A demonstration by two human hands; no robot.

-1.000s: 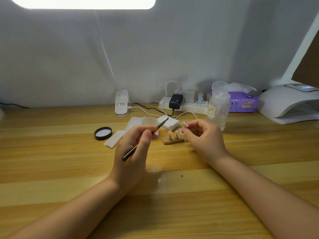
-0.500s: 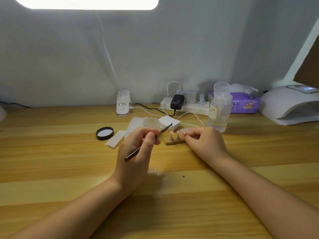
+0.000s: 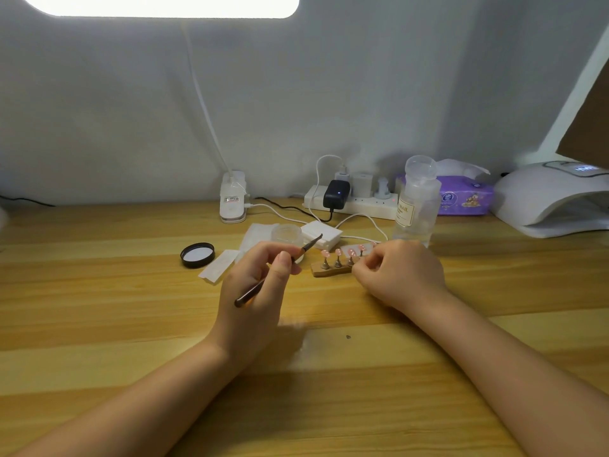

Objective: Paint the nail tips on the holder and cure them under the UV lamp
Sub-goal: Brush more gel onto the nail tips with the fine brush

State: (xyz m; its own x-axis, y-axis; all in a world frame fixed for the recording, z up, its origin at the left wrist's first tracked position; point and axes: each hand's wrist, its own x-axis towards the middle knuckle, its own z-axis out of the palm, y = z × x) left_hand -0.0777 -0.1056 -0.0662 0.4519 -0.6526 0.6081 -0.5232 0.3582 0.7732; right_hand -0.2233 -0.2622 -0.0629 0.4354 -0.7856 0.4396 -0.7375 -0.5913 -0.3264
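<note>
A small wooden nail holder (image 3: 329,270) lies on the desk with several pink nail tips (image 3: 338,252) on metal stands. My right hand (image 3: 402,272) is at the holder's right end with curled fingers pinching it there; that end is hidden by the fingers. My left hand (image 3: 253,298) grips a thin dark brush (image 3: 309,245) like a pen, its tip pointing up and right, just left of the holder. The white UV lamp (image 3: 553,196) stands at the far right of the desk, apart from both hands.
Behind the hands are an open clear jar (image 3: 286,234), its black lid (image 3: 197,254), white pads (image 3: 321,235) and wipes (image 3: 219,267). A clear bottle (image 3: 417,206), a power strip (image 3: 356,204) with cables, a purple tissue pack (image 3: 464,197) and a lamp clamp (image 3: 233,201) line the wall.
My right hand came down from a raised pinch to the holder's right end and slid right, uncovering more nail tips. My left hand with the brush barely moved.
</note>
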